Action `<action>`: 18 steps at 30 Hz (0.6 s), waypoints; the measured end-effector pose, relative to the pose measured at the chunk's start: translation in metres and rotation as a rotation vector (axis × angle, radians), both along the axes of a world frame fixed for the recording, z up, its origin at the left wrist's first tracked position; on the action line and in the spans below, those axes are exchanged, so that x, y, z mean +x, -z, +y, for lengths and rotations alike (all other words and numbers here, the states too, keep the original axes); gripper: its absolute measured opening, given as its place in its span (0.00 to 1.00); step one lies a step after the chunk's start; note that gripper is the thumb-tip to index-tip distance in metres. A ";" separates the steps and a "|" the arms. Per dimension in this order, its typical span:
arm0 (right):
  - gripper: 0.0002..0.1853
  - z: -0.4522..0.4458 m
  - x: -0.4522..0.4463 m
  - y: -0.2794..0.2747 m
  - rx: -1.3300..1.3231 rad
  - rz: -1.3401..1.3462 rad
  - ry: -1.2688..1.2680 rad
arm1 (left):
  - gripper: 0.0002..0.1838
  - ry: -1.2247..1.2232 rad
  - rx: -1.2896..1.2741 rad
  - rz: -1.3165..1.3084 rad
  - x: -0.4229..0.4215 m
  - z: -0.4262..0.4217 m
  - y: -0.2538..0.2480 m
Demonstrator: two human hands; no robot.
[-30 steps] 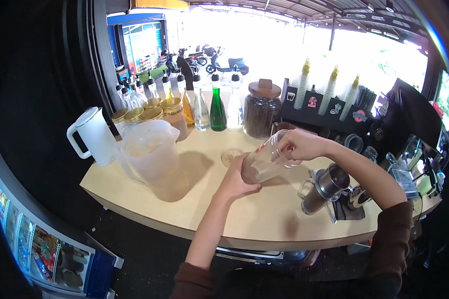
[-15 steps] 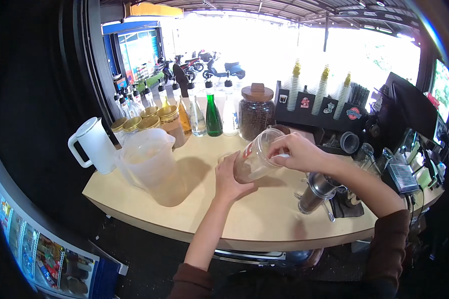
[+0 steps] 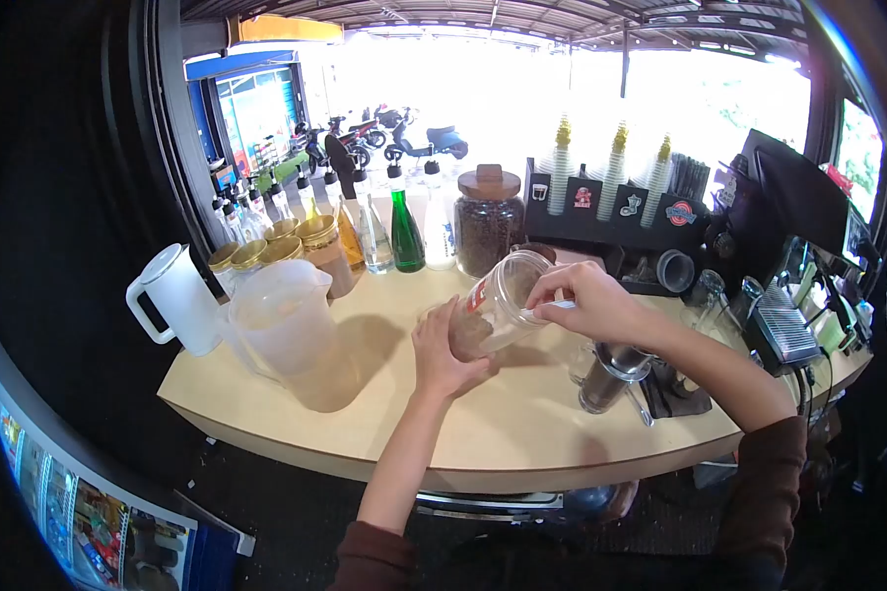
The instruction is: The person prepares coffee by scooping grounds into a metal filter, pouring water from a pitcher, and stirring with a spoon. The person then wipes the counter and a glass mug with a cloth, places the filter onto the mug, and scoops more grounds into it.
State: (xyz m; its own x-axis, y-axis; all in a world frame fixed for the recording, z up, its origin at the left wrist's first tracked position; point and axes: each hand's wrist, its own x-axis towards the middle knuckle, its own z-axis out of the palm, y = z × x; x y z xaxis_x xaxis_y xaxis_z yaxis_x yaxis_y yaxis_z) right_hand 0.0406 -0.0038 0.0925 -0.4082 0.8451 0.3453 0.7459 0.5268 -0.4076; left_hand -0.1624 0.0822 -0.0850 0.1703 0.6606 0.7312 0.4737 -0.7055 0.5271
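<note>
Pinching a white handle, which shows more than a second ago and so looks part-way out, the right hand is at the jar mouth. The left hand wraps the jar, tilted over the bench.

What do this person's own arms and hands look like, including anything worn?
Dark brown fabric sleeves leave much of both forearms bare. The left hand and right hand wear no gloves; no watch, bracelet or ring is visible.
</note>
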 end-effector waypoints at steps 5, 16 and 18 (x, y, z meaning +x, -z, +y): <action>0.09 -0.004 -0.003 -0.003 -0.002 0.019 0.025 | 0.54 0.014 -0.021 0.011 -0.002 -0.001 0.001; 0.07 -0.024 -0.012 -0.002 0.146 -0.003 0.060 | 0.54 0.006 0.020 0.020 -0.002 -0.004 0.000; 0.07 -0.024 -0.008 -0.002 0.156 -0.005 0.064 | 0.54 0.014 0.006 0.019 -0.002 -0.005 -0.002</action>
State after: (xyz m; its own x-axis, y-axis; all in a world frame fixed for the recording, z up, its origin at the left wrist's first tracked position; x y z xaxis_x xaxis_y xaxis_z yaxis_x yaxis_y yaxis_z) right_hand 0.0321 -0.0281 0.0942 -0.3574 0.8058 0.4723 0.7818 0.5347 -0.3208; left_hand -0.1647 0.0769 -0.0832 0.1933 0.6541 0.7313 0.4741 -0.7148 0.5141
